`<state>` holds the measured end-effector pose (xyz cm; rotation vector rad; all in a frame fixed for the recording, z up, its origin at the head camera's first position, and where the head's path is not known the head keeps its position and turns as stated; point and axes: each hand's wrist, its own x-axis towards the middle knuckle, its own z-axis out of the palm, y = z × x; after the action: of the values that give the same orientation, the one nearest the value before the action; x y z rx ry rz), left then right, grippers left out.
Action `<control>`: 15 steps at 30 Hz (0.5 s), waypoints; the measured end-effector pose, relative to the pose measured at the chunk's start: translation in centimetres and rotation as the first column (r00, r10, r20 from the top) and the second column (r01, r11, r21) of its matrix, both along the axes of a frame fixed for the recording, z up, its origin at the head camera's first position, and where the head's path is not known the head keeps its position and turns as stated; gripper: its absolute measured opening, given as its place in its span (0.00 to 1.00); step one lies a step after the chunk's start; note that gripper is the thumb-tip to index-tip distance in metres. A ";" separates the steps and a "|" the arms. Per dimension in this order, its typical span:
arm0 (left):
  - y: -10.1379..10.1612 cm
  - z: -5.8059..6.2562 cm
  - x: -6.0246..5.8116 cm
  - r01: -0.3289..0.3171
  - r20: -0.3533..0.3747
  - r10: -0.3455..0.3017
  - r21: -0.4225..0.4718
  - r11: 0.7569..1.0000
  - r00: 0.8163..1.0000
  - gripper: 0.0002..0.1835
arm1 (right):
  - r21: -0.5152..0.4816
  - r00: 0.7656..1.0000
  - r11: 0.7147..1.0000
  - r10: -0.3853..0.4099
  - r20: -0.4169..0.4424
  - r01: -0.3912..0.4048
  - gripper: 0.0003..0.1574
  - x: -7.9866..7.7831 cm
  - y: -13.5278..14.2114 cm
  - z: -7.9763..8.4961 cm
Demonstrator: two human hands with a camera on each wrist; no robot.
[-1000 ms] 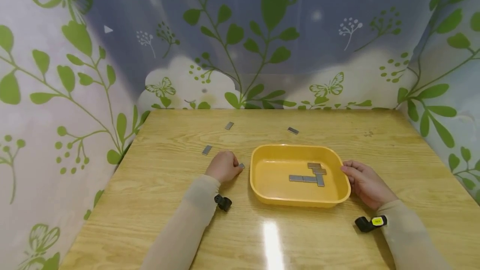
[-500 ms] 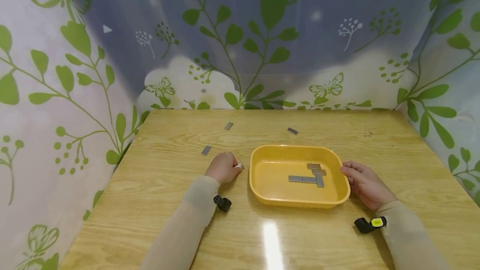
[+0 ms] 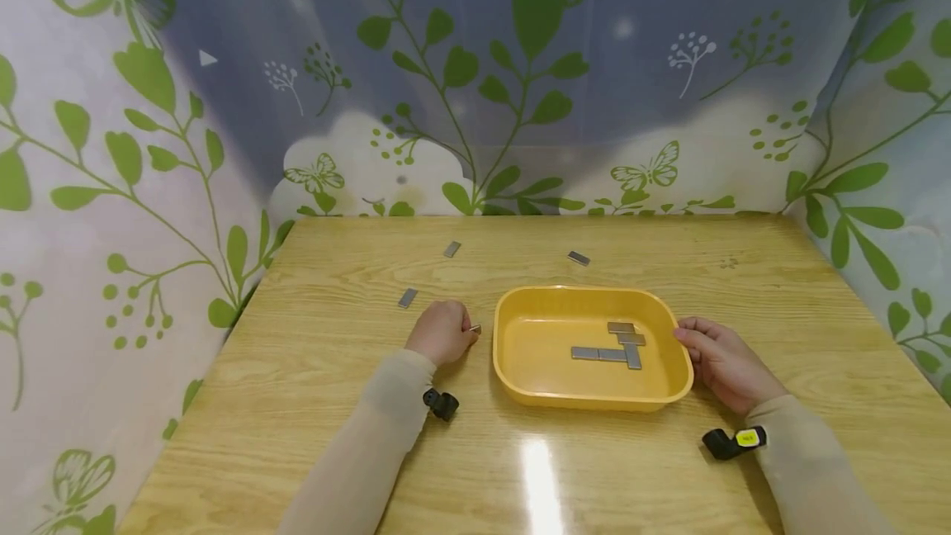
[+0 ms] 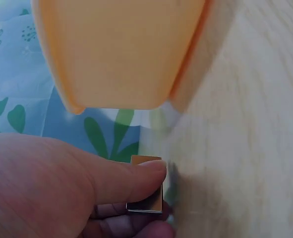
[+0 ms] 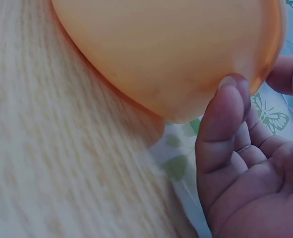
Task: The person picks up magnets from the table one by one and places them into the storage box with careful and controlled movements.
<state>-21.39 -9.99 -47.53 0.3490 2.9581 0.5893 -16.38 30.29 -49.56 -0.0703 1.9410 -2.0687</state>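
My left hand (image 3: 444,333) is just left of the yellow tray. It pinches a small shiny rectangular metal bar (image 4: 155,203) between thumb and curled fingers, a little above the tabletop; the thumb hides the bar's middle. At the tray's right end, my right hand (image 3: 724,362) holds the rim of the yellow tray (image 3: 579,399), thumb on the rim and other fingers against the outer wall (image 5: 151,64). Inside the tray, toward its right half, several flat metal bars (image 3: 612,356) lie end to end and crosswise, touching one another.
On the wooden table (image 3: 334,436), one loose metal bar (image 3: 407,298) lies beyond my left hand. Another bar (image 3: 451,249) is farther back, and a third bar (image 3: 579,258) lies behind the tray. A leaf-patterned curtain (image 3: 475,106) rises along the table's back and sides.
The metal bar has turned in my left fingers, showing a bright face half a second ago and a narrower side now. Both hands and the tray stay nearly in place.
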 end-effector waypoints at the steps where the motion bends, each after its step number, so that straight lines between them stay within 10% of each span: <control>1: 0.0 0.0 0.0 0.003 -0.005 -0.003 -0.003 1.000 1.000 0.15 | -0.002 1.000 1.000 0.002 -0.001 -0.002 0.15 0.0 0.0 0.0; 15: -0.1 0.6 -0.2 0.038 0.018 -0.038 -0.003 0.999 0.999 0.06 | -0.018 1.000 1.000 0.018 -0.011 -0.018 0.16 -0.2 0.2 0.0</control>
<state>-21.60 -10.04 -46.97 0.3960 2.9282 0.5795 -16.60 30.47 -49.58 -0.1021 1.9210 -2.0787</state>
